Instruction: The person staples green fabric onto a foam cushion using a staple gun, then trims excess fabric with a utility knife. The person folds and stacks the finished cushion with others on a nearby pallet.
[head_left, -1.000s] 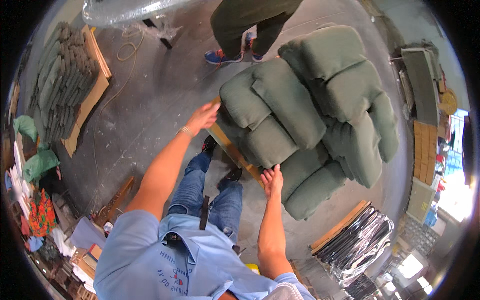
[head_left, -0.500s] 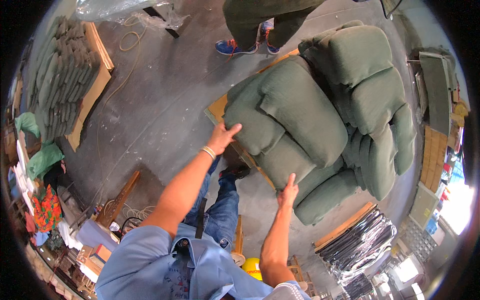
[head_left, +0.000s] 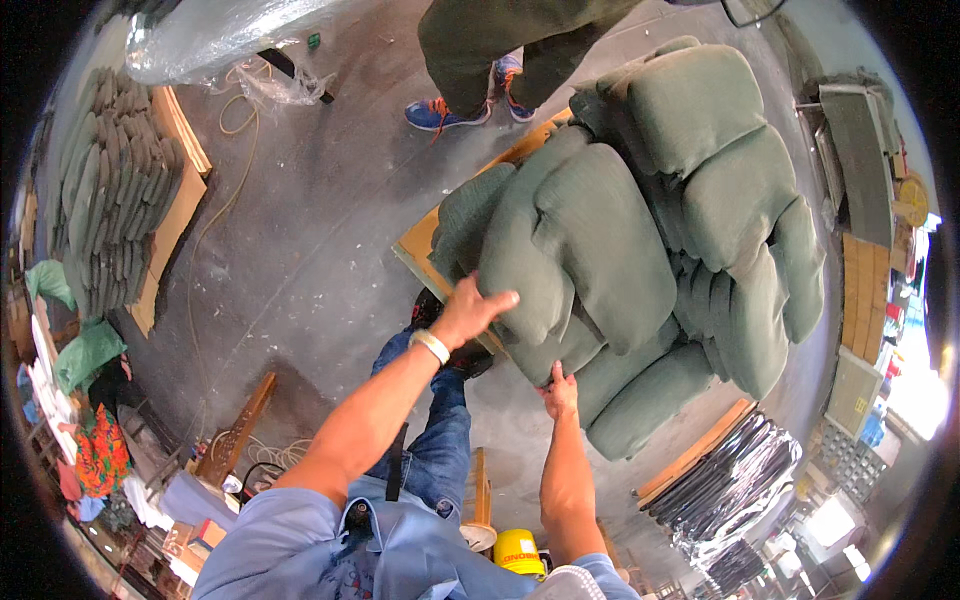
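A pile of grey-green padded cushions (head_left: pixel 610 240) lies on a brown board (head_left: pixel 425 238). My left hand (head_left: pixel 472 312) grips the near-left edge of an upper cushion (head_left: pixel 525 250), thumb on top and fingers hidden behind the edge. Close by to the right, my right hand (head_left: pixel 560 393) is closed on the near edge of a flatter cushion part (head_left: pixel 555 357), its thumb up and most fingers underneath. A rounded cushion (head_left: pixel 650 400) lies just right of that hand.
A person in dark trousers (head_left: pixel 480 50) and blue shoes stands beyond the pile. Stacked grey-green pieces (head_left: pixel 115 190) stand at left, near a cord (head_left: pixel 205 220) on the floor. Dark plastic-wrapped pieces (head_left: pixel 715 475) lie at lower right. A yellow bucket (head_left: pixel 517 552) is beside me.
My left hand has moved nearer and right, and the upper cushion's left part has shifted with it, uncovering another at left. My right hand has moved slightly nearer and left.
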